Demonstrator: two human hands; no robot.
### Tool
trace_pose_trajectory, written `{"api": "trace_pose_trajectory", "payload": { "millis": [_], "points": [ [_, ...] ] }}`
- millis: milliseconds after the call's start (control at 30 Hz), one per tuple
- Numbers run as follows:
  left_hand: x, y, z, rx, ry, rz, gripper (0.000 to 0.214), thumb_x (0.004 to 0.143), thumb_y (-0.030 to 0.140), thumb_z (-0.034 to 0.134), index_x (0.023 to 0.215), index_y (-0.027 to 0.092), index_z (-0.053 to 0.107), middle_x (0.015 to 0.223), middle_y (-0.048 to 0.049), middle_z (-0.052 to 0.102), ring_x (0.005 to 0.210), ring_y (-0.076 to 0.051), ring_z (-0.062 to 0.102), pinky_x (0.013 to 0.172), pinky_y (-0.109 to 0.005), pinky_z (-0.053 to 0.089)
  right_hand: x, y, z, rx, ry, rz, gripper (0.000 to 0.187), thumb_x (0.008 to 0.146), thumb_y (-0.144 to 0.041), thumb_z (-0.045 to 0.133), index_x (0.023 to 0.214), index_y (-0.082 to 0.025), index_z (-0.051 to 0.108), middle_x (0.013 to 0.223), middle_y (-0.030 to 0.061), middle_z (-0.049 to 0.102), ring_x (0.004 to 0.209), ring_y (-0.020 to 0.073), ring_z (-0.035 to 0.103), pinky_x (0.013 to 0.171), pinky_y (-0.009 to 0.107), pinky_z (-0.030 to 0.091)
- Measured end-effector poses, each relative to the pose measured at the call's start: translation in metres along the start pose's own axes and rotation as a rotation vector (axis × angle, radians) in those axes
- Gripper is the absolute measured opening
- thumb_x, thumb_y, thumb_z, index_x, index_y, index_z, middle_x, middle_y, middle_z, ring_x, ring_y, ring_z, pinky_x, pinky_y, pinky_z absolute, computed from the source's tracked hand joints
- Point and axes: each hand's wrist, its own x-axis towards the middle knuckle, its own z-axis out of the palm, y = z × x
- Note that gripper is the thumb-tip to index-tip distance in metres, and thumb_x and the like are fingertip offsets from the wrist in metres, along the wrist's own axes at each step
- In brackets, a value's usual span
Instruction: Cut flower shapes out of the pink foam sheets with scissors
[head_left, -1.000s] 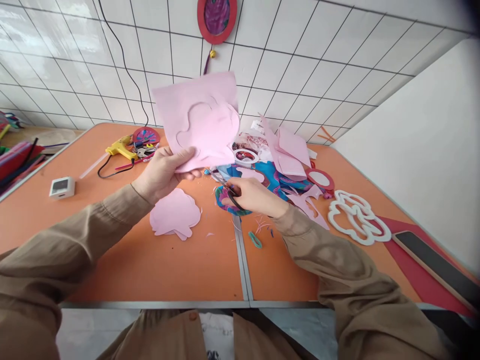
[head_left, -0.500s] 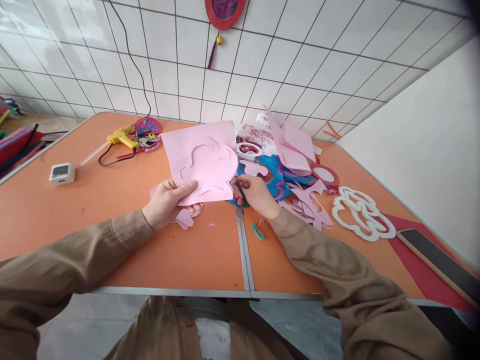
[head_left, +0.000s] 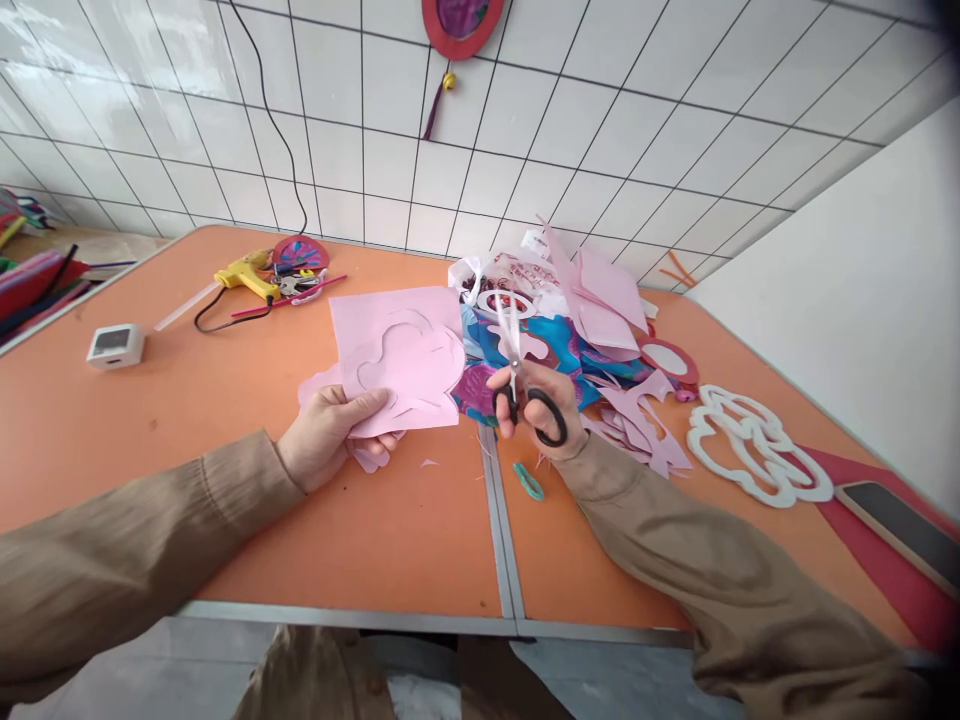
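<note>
My left hand (head_left: 330, 432) pinches the lower left of a pink sheet (head_left: 367, 325), thumb on top and fingers beneath. Curved slits run through the sheet around a rounded outline, and its right edge is cut in a wavy line. To the right, my right hand (head_left: 555, 400) holds black-handled scissors (head_left: 516, 365), fingers through the loops. Their blades point up and away, slightly apart and clear of the sheet. More pink paper (head_left: 319, 385) lies under the sheet at its left.
Behind my right hand lie blue patterned fabric (head_left: 566, 345), pink scraps (head_left: 630, 420) and folded pink sheets (head_left: 596, 300). White cloud-shaped outlines (head_left: 709, 450) and a dark phone-like slab (head_left: 900, 525) are at right. A yellow glue gun (head_left: 247, 275) and a white box (head_left: 116, 345) sit at left.
The scissors have come away from the sheet's right edge, and my right hand has turned so the blades point upward. The sheet has dropped slightly toward me in my left hand.
</note>
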Motion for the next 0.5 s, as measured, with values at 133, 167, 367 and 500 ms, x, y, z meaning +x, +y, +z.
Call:
{"api": "trace_pose_trajectory", "payload": {
  "millis": [133,167,367,500],
  "points": [
    [0.000,0.002,-0.001,-0.059,-0.011,0.023,0.041,0.066,0.046,0.083,0.060,0.008,0.070,0.046,-0.0052,0.063,0.040,-0.013,0.059,0.040,-0.020,0.051,-0.001,0.003,0.004,-0.007,-0.103,0.052,0.061,0.063,-0.071,0.075,0.091,-0.018,0.065,0.059,0.0011,0.059,0.039,0.0134,0.054,0.039,0.027,0.043],
    [0.000,0.002,-0.001,-0.084,-0.017,0.030,0.038,0.067,0.043,0.083,0.059,0.008,0.069,0.046,-0.0048,0.062,0.039,-0.012,0.058,0.039,-0.019,0.050,-0.001,0.004,0.005,-0.016,-0.100,0.054,0.063,0.062,-0.071,0.075,0.091,-0.017,0.064,0.059,0.0008,0.059,0.039,0.0133,0.054,0.039,0.027,0.043],
    [0.003,0.005,-0.002,-0.167,0.089,0.080,0.021,0.083,0.020,0.069,0.067,0.006,0.071,0.053,-0.0063,0.067,0.043,-0.010,0.061,0.040,-0.015,0.048,0.005,0.010,0.014,-0.090,0.039,0.030,0.045,0.074,-0.052,0.076,0.100,-0.020,0.059,0.071,-0.0006,0.060,0.053,0.0133,0.061,0.047,0.026,0.049],
    [0.005,0.006,-0.003,-0.138,0.144,0.082,0.024,0.087,0.017,0.063,0.066,0.007,0.069,0.047,-0.0047,0.064,0.042,-0.012,0.061,0.039,-0.016,0.048,0.003,0.010,0.017,-0.113,0.072,-0.032,0.050,0.069,-0.054,0.080,0.099,-0.023,0.055,0.074,0.0006,0.063,0.065,0.0157,0.063,0.054,0.026,0.051]
  ]
}}
